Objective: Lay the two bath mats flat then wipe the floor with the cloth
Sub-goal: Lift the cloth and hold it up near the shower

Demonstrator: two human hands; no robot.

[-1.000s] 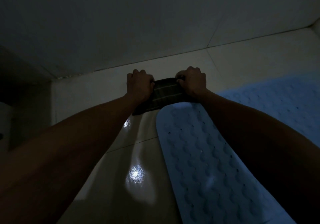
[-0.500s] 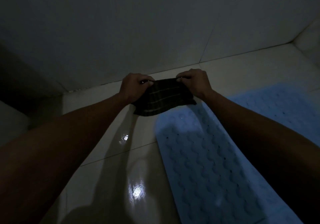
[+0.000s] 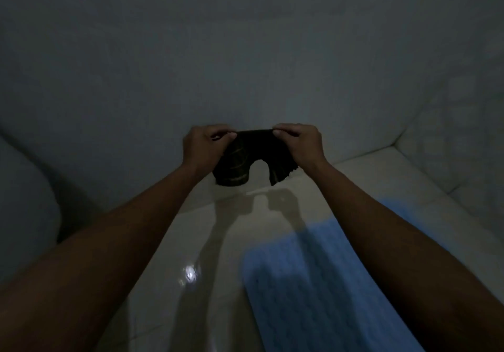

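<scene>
A small dark cloth (image 3: 245, 158) with faint pale stripes hangs in the air above the floor, its lower edge curled into an arch. My left hand (image 3: 203, 147) pinches its top left corner and my right hand (image 3: 300, 141) pinches its top right corner. A pale blue bath mat (image 3: 300, 283) with a bumpy surface lies flat on the glossy tiled floor (image 3: 191, 242) at the lower right, partly under my right forearm. A second mat cannot be made out in the dim light.
A tiled wall (image 3: 245, 51) rises straight ahead and another wall (image 3: 463, 133) closes the right side, meeting at a corner. A pale rounded fixture (image 3: 24, 201) stands at the left. A light spot (image 3: 190, 273) reflects on the wet-looking floor.
Both hands have lifted the cloth off the floor and away from the mat's end, up in front of the wall. The cloth now hangs loose and curled instead of lying flat.
</scene>
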